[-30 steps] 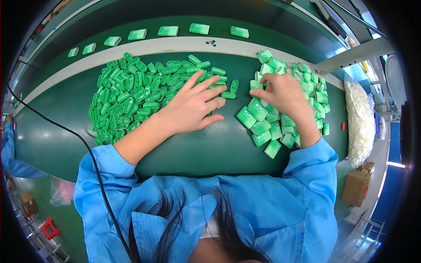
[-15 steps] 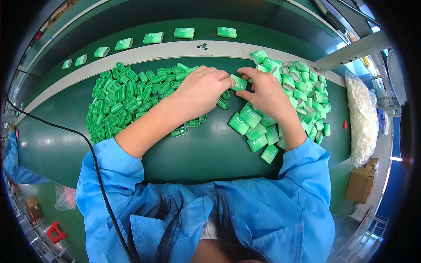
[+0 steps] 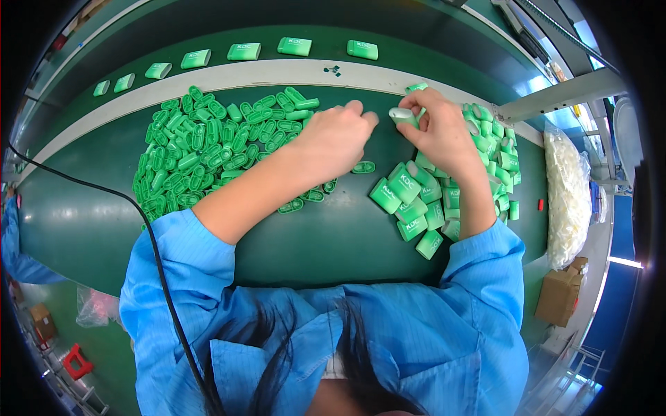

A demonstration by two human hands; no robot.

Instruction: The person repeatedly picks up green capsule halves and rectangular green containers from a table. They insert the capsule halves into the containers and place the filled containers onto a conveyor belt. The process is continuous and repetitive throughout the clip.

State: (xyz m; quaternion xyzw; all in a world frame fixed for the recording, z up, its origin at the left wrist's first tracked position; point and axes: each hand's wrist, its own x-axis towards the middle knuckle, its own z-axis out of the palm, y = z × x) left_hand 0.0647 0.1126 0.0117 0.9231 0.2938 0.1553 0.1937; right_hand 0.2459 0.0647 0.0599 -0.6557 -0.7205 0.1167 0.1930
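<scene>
My right hand (image 3: 440, 132) holds a small green case (image 3: 402, 116) by its end, above the green table (image 3: 83, 215). My left hand (image 3: 333, 142) is closed, fingertips almost touching that case; whether it holds a small cap I cannot tell. A heap of small green oval caps (image 3: 208, 149) lies under and left of my left forearm. A pile of larger green cases (image 3: 416, 197) lies below and around my right hand.
A row of finished green cases (image 3: 295, 46) lies on the dark green conveyor belt (image 3: 430, 35) beyond a pale rail (image 3: 229, 73). A clear bag of white parts (image 3: 569, 194) and a cardboard box (image 3: 562, 291) sit at the right. A black cable (image 3: 149, 236) crosses my left sleeve.
Both hands have risen from the piles and come together in the middle. My right hand has lifted a green case and my left hand has left the cap heap to meet it.
</scene>
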